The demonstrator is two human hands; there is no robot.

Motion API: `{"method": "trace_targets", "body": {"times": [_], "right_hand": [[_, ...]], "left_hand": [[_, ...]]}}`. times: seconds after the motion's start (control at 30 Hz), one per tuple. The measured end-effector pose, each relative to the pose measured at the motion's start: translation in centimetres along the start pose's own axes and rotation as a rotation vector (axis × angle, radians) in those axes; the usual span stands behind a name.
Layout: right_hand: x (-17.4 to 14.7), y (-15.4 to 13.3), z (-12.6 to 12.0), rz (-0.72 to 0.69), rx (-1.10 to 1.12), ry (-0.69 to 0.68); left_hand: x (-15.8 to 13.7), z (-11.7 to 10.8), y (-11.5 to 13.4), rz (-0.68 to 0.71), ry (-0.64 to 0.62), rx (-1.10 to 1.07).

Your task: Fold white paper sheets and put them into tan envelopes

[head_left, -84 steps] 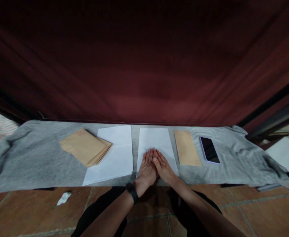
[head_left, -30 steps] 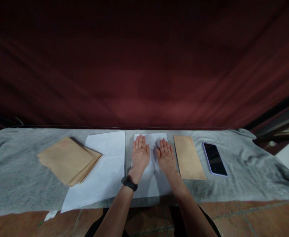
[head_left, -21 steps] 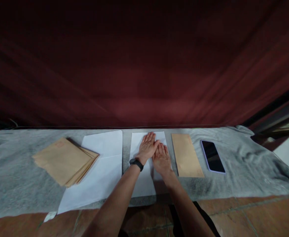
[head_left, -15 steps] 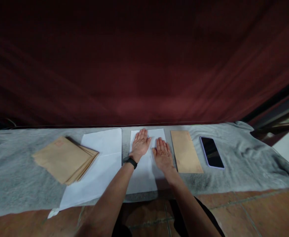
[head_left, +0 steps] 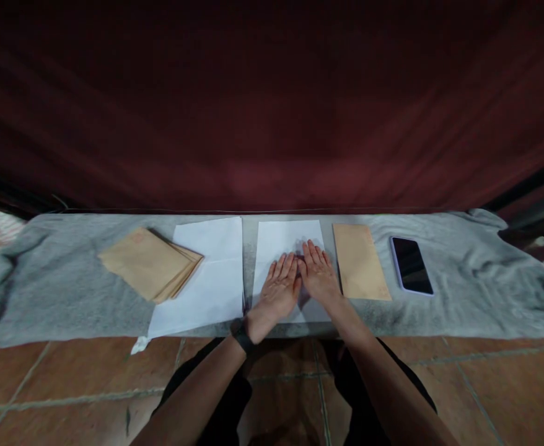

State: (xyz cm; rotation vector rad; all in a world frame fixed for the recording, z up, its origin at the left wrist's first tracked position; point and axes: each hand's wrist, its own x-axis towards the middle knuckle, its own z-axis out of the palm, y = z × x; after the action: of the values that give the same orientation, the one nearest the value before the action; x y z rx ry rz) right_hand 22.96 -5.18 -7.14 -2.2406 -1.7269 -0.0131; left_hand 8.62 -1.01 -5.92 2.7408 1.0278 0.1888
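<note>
A white sheet of paper (head_left: 272, 238) lies in front of me on a grey cloth. My left hand (head_left: 280, 288) rests flat on it, fingers stretched out, with a dark watch on the wrist. Close beside it, my right hand (head_left: 318, 272) is also flat on the paper, and the two thumbs nearly meet. Neither hand grips anything. To the right of the sheet is a single brown envelope (head_left: 360, 263). On the left, a fanned stack of brown envelopes (head_left: 146, 263) partly covers a pile of white paper (head_left: 197, 303).
A phone (head_left: 411, 265) in a pale purple case lies right of the single envelope. The grey cloth (head_left: 467, 272) covers the long surface. Behind it hangs a dark red curtain (head_left: 272, 124). Below is a tiled floor (head_left: 81, 371), with a white scrap (head_left: 140, 344) at the cloth's front edge.
My left hand has moved down the sheet and closer to my right hand, both still flat. The camera view has shifted, so the surface sits higher and more floor shows.
</note>
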Motion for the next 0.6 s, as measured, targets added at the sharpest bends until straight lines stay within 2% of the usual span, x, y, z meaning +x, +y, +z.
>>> {"method": "trace_targets", "body": {"times": [0.1,0.2,0.43,0.53,0.6], "right_hand": [[-1.6,-0.5,0.1,-0.099,0.006,-0.02],[-3.3,-0.5,0.5,-0.171,-0.012,0.022],[-5.5,1.4,0.4,-0.183,-0.06,0.154],[-6.2,1.3,-0.1,-0.15,-0.059,0.159],[-6.8,0.6,-0.7,-0.17,-0.038,0.131]], "left_hand": [[-2.0,0.8,0.0,0.007,0.051,0.032],[-3.0,1.1,-1.0,-0.021,0.105,0.073],[-4.5,1.3,-2.9,-0.126,0.223,0.117],[-5.5,0.9,-2.2,-0.134,0.282,0.112],[-6.4,0.6,-1.0,-0.063,0.286,0.099]]}}
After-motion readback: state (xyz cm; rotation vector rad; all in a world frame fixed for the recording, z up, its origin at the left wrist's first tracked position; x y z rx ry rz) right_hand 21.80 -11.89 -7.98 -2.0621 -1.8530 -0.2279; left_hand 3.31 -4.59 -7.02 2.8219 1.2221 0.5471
